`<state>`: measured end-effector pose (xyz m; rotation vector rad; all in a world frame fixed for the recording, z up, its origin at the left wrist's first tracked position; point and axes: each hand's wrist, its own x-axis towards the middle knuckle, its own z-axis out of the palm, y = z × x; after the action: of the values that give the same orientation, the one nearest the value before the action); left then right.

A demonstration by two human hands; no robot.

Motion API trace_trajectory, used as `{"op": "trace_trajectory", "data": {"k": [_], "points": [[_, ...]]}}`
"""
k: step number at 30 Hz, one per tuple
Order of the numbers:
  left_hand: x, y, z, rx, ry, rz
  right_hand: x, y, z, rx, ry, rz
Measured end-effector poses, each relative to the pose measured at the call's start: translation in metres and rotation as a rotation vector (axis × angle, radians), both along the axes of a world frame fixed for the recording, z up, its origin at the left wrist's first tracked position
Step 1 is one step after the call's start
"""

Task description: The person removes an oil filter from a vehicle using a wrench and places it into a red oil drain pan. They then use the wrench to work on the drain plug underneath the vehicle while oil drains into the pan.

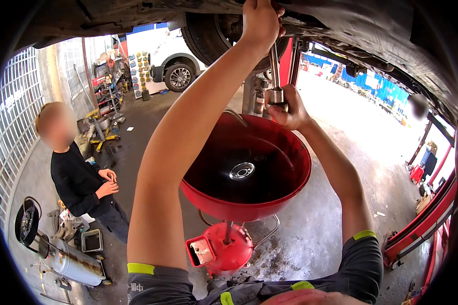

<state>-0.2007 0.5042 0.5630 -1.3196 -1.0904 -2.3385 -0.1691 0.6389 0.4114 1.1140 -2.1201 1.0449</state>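
Beneath a raised vehicle, my right hand [292, 109] is closed on the lower end of a ratchet wrench [276, 94], beside its chrome head. A steel bar runs up from that head to my left hand [261, 23], whose fingers curl around its upper end against the underbody. The fastening point up there is hidden by the hand and the frame's top edge. Below both hands stands a wide red oil drain pan [244, 201], dark inside, with a round silver disc [242, 171] at its middle.
The pan's red tank base [229, 249] carries a small tray. The vehicle's underbody [351, 25] and tire [203, 38] hang overhead. A person [76, 173] in black stands at left, near a grey cylindrical tank [76, 262]. A red lift post [422, 223] rises at right.
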Motion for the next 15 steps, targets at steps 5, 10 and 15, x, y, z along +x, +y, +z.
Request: {"op": "trace_trajectory", "data": {"k": [5, 10, 15], "points": [[0.001, -0.003, 0.009, -0.011, -0.050, 0.065, 0.039, -0.007, 0.014, 0.237, 0.270, -0.454], [-0.002, -0.001, 0.005, 0.028, -0.031, 0.024, 0.126, -0.013, 0.033, 0.513, 0.291, -0.855], [0.001, -0.005, 0.007, 0.024, 0.001, 0.084, 0.159, 0.014, 0.018, 0.583, 0.800, -1.076]]}}
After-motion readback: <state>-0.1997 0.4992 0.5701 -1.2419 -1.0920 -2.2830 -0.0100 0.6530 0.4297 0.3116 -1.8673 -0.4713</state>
